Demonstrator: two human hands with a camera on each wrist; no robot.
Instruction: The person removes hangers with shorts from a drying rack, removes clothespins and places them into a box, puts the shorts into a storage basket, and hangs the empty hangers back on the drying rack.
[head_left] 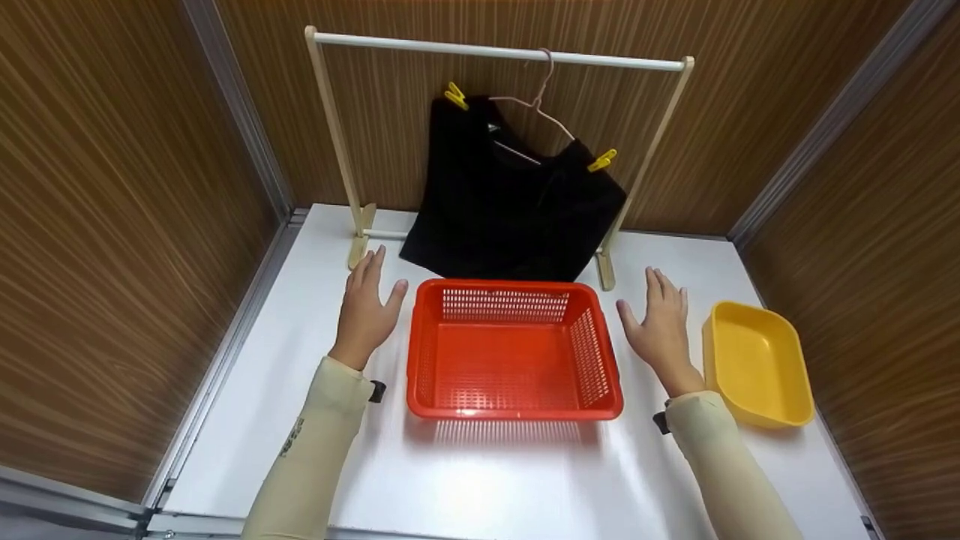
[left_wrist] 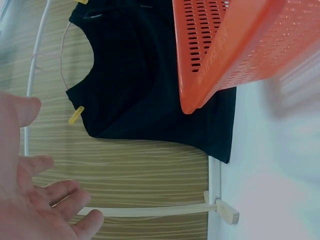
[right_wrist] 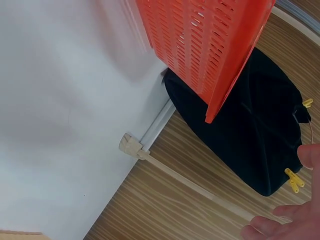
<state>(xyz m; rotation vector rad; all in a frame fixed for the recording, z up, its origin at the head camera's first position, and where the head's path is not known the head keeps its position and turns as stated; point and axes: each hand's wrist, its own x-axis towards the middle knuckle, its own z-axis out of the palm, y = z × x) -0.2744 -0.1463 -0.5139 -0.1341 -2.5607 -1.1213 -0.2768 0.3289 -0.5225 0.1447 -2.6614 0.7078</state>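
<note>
Red basket [head_left: 514, 413] on white table [head_left: 465, 487], left hand [head_left: 367, 311] and right hand [head_left: 661, 328] relaxed, apart on either side, black garment [head_left: 510, 214] on hanger [head_left: 537, 104] behind, yellow tub [head_left: 759, 367] near right hand

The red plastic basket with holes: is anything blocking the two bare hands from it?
No, nothing visible. The bare left hand is left of the red plastic basket, the bare right hand right of it, with nothing in either gap. The rounded yellow plastic tub sits on the right hand's far side, out of the way.
</note>
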